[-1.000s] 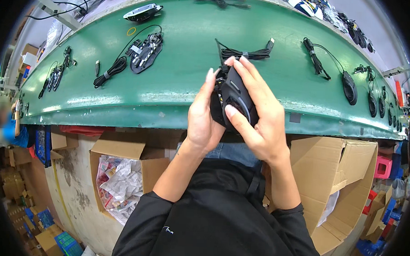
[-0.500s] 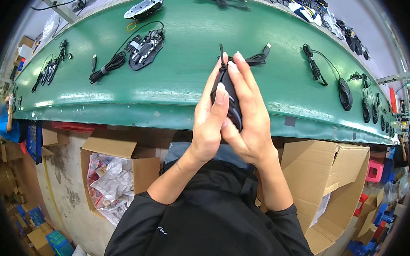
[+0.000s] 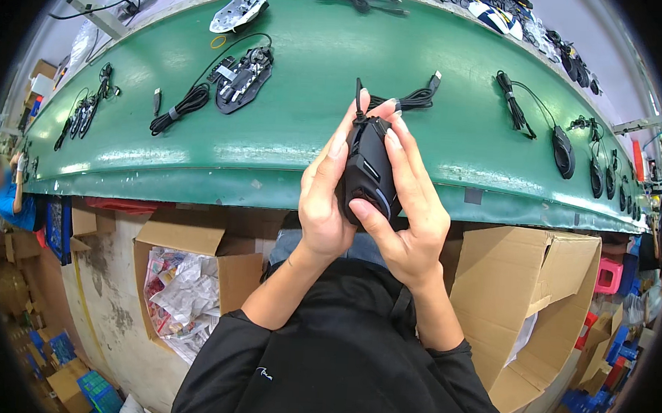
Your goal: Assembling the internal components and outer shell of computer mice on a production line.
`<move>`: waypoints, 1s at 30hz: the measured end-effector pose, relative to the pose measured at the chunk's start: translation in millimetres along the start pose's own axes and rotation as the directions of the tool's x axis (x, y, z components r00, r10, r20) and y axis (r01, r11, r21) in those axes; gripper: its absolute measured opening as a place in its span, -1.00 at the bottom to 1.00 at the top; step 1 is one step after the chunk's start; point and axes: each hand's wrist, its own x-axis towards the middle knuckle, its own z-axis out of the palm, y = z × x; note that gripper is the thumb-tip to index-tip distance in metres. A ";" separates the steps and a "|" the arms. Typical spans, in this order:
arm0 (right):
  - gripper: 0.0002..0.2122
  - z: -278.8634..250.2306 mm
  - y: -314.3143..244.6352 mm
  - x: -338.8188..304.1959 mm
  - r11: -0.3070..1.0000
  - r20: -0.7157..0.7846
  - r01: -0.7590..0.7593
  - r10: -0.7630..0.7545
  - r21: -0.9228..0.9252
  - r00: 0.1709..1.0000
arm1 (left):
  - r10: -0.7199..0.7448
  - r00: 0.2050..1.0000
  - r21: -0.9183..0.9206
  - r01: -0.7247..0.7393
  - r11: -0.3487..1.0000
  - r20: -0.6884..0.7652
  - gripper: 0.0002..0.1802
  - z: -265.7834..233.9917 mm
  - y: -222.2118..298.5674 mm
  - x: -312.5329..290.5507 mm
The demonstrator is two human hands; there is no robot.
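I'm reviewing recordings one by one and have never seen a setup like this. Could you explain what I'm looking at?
There is no machine here: a person works with two bare hands. The view comes from the left of two fisheye cameras worn on the head, looking down, so straight edges bend. The left hand and right hand hold a black computer mouse between them.

On the green bench, to the left, lie an opened mouse with its bundled cable, a pale shell-like part and a yellow ring. To the right is another wired mouse. Below the bench, a cardboard box holds crumpled paper.
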 end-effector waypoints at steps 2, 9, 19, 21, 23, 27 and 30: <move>-0.41 -1.5 -5.1 -0.1 0.997 0.017 0.020 -0.019 -0.072 1.000 | 0.035 0.999 0.040 -0.034 0.999 -0.034 -0.40 1.0 -1.7 -0.3; -0.56 4.7 -1.7 -9.9 0.948 -0.064 0.178 -0.202 -0.265 0.977 | -0.004 0.992 0.143 0.023 0.990 -0.130 -0.41 6.6 -0.3 -3.8; -0.59 -0.9 -6.1 -10.5 0.943 -0.036 0.208 -0.225 -0.261 0.974 | 0.012 0.994 0.095 -0.001 0.995 -0.112 -0.44 3.6 3.5 -9.8; -0.55 -2.2 -4.8 -11.7 0.965 -0.026 0.203 -0.210 -0.167 0.977 | -0.033 0.994 0.045 0.038 0.998 -0.100 -0.44 4.4 4.9 -9.0; -0.55 -0.8 -7.8 -12.7 0.965 -0.040 0.195 -0.205 -0.175 0.978 | -0.040 0.996 0.063 0.046 0.997 -0.085 -0.43 6.7 8.0 -10.0; -0.54 -2.1 -8.0 -14.5 0.959 -0.082 0.190 -0.211 -0.210 0.974 | 0.136 0.984 0.234 -0.159 0.959 0.111 -0.40 8.0 5.7 -12.7; -0.54 -1.8 -8.1 -14.9 0.962 -0.081 0.190 -0.209 -0.195 0.975 | 0.121 0.985 0.309 -0.154 0.939 0.123 -0.40 4.6 8.9 -15.4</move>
